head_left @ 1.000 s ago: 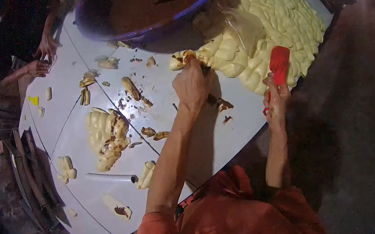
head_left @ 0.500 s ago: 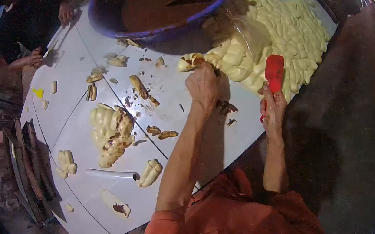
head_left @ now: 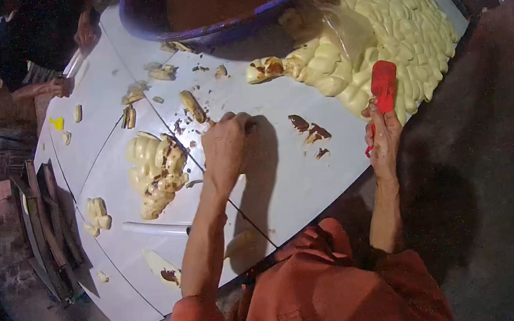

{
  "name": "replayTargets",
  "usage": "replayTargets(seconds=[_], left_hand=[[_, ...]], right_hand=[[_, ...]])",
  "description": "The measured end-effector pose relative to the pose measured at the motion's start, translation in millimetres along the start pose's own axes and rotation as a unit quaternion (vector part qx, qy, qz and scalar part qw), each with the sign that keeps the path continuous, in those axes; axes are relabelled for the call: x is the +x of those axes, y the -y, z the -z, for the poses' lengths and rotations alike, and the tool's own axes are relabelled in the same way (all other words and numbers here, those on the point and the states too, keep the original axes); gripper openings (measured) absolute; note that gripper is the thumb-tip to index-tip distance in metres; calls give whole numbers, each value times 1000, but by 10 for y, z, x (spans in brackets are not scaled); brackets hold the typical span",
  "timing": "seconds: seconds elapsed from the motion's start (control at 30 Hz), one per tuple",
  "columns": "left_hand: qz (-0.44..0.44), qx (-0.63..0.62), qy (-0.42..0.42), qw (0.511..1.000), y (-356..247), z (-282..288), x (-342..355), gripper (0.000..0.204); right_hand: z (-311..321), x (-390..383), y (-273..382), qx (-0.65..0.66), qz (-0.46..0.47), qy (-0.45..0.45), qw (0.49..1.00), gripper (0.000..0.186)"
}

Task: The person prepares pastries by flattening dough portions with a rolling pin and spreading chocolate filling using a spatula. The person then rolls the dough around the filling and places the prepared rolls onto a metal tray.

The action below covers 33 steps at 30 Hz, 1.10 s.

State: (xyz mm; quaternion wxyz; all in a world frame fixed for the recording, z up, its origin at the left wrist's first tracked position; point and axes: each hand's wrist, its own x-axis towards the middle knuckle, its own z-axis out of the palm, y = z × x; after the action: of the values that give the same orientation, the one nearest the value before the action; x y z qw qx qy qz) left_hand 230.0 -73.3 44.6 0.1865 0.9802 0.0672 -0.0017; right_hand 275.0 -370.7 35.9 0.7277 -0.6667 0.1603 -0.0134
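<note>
My right hand [head_left: 383, 138] is closed around a red spatula [head_left: 384, 84], its flat blade pointing up, by the table's right edge. My left hand [head_left: 226, 148] is low over the white table [head_left: 286, 189], its fingers curled, next to a small brown-stained piece. What its fingertips hold, if anything, is hidden. Just beyond it lies a yellow-brown oblong piece [head_left: 192, 106]. To its left is a glossy pale yellow clump [head_left: 156, 166] smeared with brown. A brown-stained yellow lump [head_left: 265, 69] touches the near-left end of a wide spread of pale yellow lumps [head_left: 402, 40].
A purple basin [head_left: 222, 30] of brown liquid stands at the far side, a dark-handled utensil in it. Clear plastic [head_left: 344, 34] lies on the yellow spread. A white tube [head_left: 156, 228] and brown scraps [head_left: 314, 133] lie nearer. Another person's hands [head_left: 59, 87] are at the far left.
My left hand has left the brown-stained lump beside the yellow spread and moved left and nearer, over the scraps. My right hand still holds the spatula.
</note>
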Motion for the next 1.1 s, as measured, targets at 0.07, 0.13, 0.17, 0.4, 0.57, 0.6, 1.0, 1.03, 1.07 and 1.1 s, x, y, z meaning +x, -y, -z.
replayTargets(seconds=[0.07,0.13,0.17,0.4,0.57,0.6,1.0,1.03,1.07,1.1], left_hand=[[1,2,-19,1000,-34,-11,-142,17],[-30,2,-43,999,12,-115,-225,15],[-7,3,-19,1000,-39,-135,-283,17],[-74,-86,58,992,-785,-420,-1061,15],[-293,-96,241,920,-1590,-934,-1594,7],[-352,-114,298,880,-1683,-1040,-1622,11],[-132,-272,79,950,-899,-89,-1245,21],[-90,-264,71,958,-832,85,-1191,23],[-12,-309,87,947,-694,148,-1204,26],[-3,-309,48,950,-624,220,-1195,25]], right_hand=[[-16,-5,-8,-14,-19,-3,1000,23],[-16,-37,-23,-6,-6,5,1000,22],[9,-30,-68,-8,2,7,1000,21],[334,-82,-70,-61,17,-27,998,25],[746,-41,-4,-160,-32,-75,984,35],[773,-84,56,-181,-24,-98,978,38],[568,-1166,-277,-505,4,19,863,27],[524,-1150,-273,-506,4,9,862,27],[433,-1108,-264,-533,8,-15,846,27],[335,-1070,-259,-559,11,-40,828,26]])
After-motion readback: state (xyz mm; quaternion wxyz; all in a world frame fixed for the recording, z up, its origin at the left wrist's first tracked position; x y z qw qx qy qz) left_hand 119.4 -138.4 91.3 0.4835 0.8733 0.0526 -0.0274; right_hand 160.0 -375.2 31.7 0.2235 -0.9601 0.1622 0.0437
